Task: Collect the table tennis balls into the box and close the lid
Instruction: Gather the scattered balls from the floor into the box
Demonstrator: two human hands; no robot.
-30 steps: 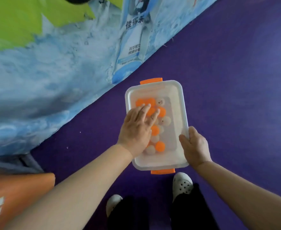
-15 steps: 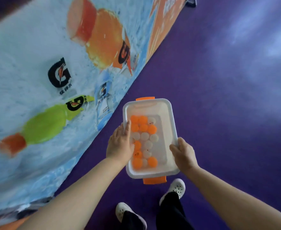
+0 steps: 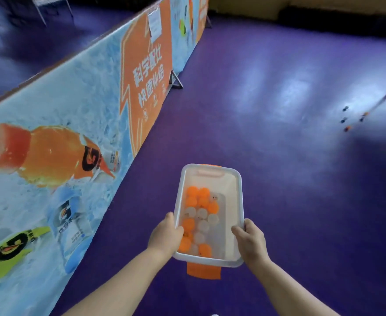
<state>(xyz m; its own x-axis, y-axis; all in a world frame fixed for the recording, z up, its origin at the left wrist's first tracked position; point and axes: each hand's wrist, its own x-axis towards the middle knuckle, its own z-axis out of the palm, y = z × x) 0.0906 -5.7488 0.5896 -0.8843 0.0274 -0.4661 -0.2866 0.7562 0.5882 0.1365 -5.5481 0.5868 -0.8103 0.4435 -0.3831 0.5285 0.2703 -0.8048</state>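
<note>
A clear plastic box [image 3: 239, 197] with orange latches is held above the purple floor, its top uncovered and no lid in sight. Several orange and white table tennis balls [image 3: 198, 215] lie inside it. My left hand [image 3: 165, 236] grips the box's left rim near the close end. My right hand [image 3: 251, 241] grips the right rim opposite. Far off at the right, a few small balls [image 3: 346, 128] lie on the floor, some orange, some dark.
A long printed court barrier [image 3: 78, 124] with sports-drink pictures runs along my left, on small metal feet [image 3: 175, 81]. Purple floor [image 3: 278, 137] stretches ahead and to the right. A thin dark line or pole [image 3: 385, 96] crosses the floor by the far balls.
My left hand left the balls inside and took hold of the box's left rim. The box has risen off the floor, and the view has lifted to show the hall ahead.
</note>
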